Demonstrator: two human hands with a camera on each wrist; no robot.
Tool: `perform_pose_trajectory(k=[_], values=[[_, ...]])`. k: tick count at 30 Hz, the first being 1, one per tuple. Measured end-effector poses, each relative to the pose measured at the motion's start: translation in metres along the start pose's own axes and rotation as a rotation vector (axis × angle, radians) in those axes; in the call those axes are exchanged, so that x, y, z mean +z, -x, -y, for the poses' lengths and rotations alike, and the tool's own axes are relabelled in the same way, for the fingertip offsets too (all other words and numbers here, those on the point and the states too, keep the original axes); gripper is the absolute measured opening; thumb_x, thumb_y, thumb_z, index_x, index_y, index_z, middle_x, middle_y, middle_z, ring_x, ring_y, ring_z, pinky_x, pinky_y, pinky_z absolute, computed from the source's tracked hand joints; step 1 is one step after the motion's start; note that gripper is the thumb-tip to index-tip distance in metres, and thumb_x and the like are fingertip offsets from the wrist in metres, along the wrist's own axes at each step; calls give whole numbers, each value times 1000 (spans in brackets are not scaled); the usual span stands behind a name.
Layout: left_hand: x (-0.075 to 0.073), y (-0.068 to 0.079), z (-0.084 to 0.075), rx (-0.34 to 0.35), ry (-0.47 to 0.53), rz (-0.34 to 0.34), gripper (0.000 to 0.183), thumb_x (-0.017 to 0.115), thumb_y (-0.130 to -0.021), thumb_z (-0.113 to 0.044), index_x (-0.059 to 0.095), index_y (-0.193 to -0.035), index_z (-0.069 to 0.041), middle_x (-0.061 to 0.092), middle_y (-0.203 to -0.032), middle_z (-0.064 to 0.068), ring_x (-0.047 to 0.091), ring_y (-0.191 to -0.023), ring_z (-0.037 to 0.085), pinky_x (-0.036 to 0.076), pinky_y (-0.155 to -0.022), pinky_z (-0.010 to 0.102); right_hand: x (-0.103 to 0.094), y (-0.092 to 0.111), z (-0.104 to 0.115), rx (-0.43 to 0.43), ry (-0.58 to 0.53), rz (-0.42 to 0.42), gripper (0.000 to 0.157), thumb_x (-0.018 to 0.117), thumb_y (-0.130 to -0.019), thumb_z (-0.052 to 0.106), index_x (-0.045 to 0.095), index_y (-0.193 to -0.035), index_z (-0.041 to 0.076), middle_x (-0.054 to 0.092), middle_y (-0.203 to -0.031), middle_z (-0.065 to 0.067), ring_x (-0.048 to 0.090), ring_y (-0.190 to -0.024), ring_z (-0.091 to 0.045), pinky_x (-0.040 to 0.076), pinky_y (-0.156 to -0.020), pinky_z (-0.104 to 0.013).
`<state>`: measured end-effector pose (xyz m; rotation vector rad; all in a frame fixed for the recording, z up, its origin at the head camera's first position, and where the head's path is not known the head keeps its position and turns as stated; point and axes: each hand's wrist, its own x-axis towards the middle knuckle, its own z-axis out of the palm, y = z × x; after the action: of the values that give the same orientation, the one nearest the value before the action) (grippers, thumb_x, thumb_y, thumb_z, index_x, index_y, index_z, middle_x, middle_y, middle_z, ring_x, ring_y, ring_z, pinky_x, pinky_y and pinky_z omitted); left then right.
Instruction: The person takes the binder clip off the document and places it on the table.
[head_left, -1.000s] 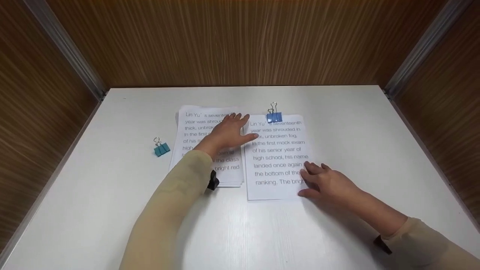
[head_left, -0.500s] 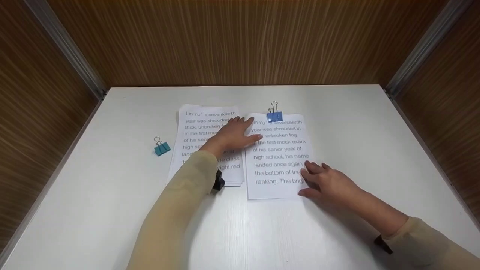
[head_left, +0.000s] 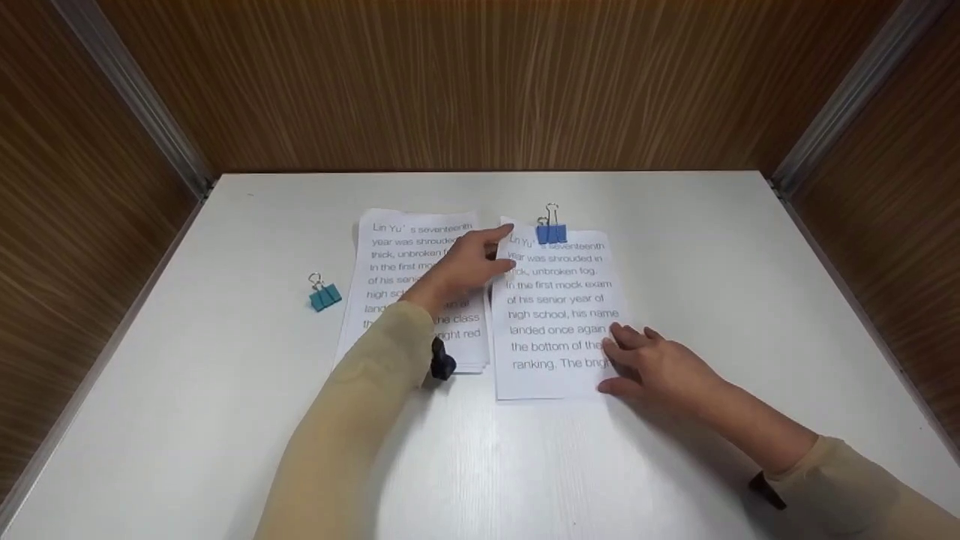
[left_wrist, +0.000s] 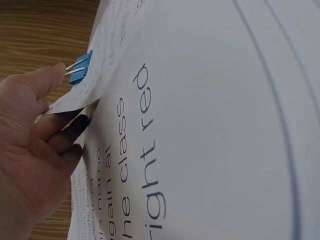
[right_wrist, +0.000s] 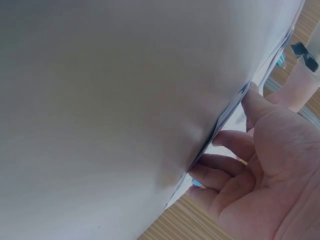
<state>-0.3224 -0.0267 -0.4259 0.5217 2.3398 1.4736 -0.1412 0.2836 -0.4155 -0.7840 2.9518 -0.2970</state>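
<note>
Two stacks of printed paper lie side by side. My left hand [head_left: 465,262] grips the upper left edge of the right paper stack [head_left: 559,315]; in the left wrist view its thumb is over the lifted sheets and its other fingers are beneath. A blue binder clip [head_left: 552,234] is clamped on that stack's top edge, handles standing up. My right hand [head_left: 660,367] rests at the stack's lower right edge, and in the right wrist view its fingertips [right_wrist: 197,172] touch the paper's side without closing round it. The left paper stack [head_left: 405,240] is partly hidden under my left forearm.
A loose teal binder clip [head_left: 325,298] lies left of the left stack. The white table [head_left: 187,420] is bounded by a brown wood-grain panel [head_left: 480,90] at the back, with more panels at both sides. A black camera mount [head_left: 442,360] sits under my left wrist.
My left hand moved slightly right from lying over the gap between the stacks, its fingers went under the right stack's upper left edge, and that corner has risen. The right hand stayed put.
</note>
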Motion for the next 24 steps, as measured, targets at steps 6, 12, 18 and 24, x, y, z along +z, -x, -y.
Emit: perform_pose_trajectory(k=[6,12,18,24], values=[[4,-3,1,-7,133,-7,63,53,-107,1,42,-165,-19,49,-162,4,57,-137,13,45,-114,28,0,0,0,-2,0,-1,66,80,-95,41,65,-142,-3,55,-150,-30,54,-127,-65,47,-108,-64],[6,-5,2,-41,242,-16,63,47,-105,7,46,-163,-19,58,-154,3,68,-124,17,56,-99,27,-1,0,-1,-31,-3,-21,65,82,-94,39,67,-140,-3,57,-147,-31,58,-127,-59,47,-109,-62],[7,-3,1,-48,232,-60,62,48,-105,6,50,-161,-22,64,-146,4,73,-111,18,59,-92,29,-9,-5,-5,-43,-56,20,63,84,-93,38,68,-139,-2,58,-145,-32,60,-128,-55,45,-110,-64],[8,3,-2,-40,244,-79,61,49,-106,5,51,-160,-22,64,-147,6,73,-111,17,59,-92,28,-22,-14,-15,50,-233,42,56,82,-96,30,67,-141,1,59,-148,-25,57,-136,-48,49,-108,-59]])
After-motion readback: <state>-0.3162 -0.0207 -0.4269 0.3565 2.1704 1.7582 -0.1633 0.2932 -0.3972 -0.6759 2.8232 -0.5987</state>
